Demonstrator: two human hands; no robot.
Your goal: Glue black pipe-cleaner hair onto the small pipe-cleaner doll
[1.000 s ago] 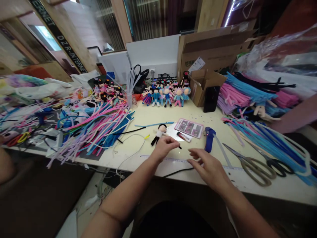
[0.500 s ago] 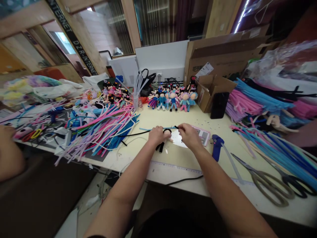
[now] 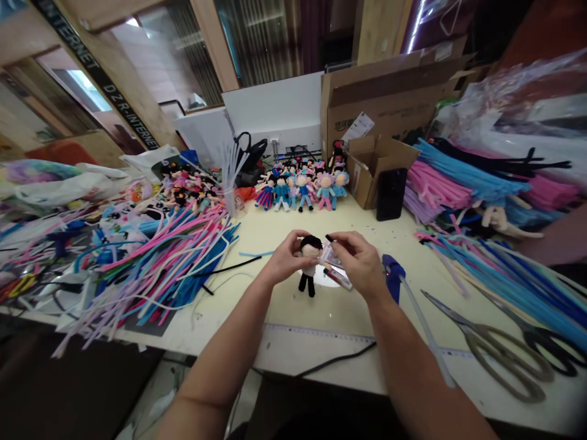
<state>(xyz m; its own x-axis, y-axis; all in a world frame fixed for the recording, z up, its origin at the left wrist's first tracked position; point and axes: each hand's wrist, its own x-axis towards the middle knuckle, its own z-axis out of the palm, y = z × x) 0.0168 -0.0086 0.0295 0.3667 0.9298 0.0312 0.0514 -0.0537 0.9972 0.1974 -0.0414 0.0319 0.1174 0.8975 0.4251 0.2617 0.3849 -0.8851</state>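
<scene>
My left hand [image 3: 287, 260] is closed round a small doll [image 3: 310, 263] with black hair, a white top and black legs, held upright just above the table [image 3: 321, 311]. My right hand [image 3: 358, 263] sits beside the doll's head and pinches a short black piece [image 3: 329, 238], too small to name. The two hands nearly touch at the doll.
A blue glue gun [image 3: 392, 276] lies right of my hands, scissors [image 3: 499, 354] further right. Piles of pipe cleaners [image 3: 183, 256] cover the left and right [image 3: 504, 269]. A row of finished dolls [image 3: 302, 186], a cardboard box [image 3: 376, 159], a ruler [image 3: 321, 333] and a black cable [image 3: 334, 360] are nearby.
The doll has been lifted off the table and stands upright between both hands, which have drawn closer to me. The right hand came in from the table edge to the doll.
</scene>
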